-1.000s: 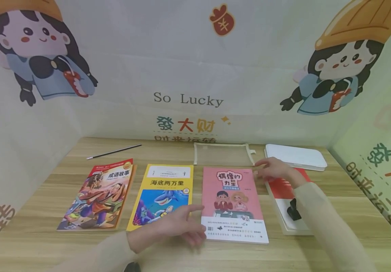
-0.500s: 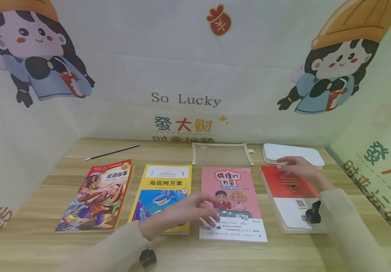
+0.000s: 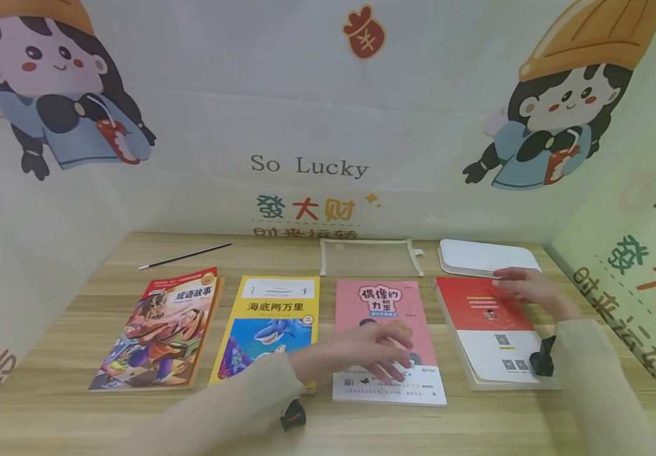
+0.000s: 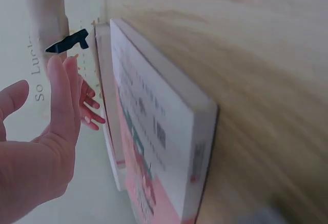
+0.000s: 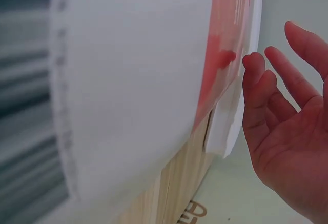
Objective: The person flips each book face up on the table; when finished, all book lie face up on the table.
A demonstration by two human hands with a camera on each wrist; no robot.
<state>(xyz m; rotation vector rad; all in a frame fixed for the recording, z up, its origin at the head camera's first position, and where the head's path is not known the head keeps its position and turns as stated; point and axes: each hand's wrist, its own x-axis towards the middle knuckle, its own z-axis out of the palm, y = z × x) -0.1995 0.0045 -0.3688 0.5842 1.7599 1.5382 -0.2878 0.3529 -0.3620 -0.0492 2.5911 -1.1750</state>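
Over the pink book (image 3: pixel 381 297) my left hand (image 3: pixel 370 351) hovers with loosely extended fingers, covering part of the cover. In the left wrist view a gap separates the left hand (image 4: pixel 46 142) from the pink book (image 4: pixel 169 111). My right hand (image 3: pixel 533 292) is above the upper right corner of a red and white book (image 3: pixel 490 323), just in front of a white case (image 3: pixel 487 254). Its fingers are gently bent and hold nothing in the right wrist view, where the hand (image 5: pixel 292 126) appears beside the book's red part (image 5: pixel 225 60).
Left of the pink book lie a yellow book (image 3: pixel 273 310) with a shark on it and a colourful storybook (image 3: pixel 159 335). Behind them is a thin black stick with a pale end (image 3: pixel 185 255). A mesh pouch (image 3: pixel 369 258) lies by the back wall of printed cloth (image 3: pixel 219 126).
My left hand has moved right, from the pink book's left edge to over its middle. The right hand has moved right across the red and white book's top, uncovering its cover.
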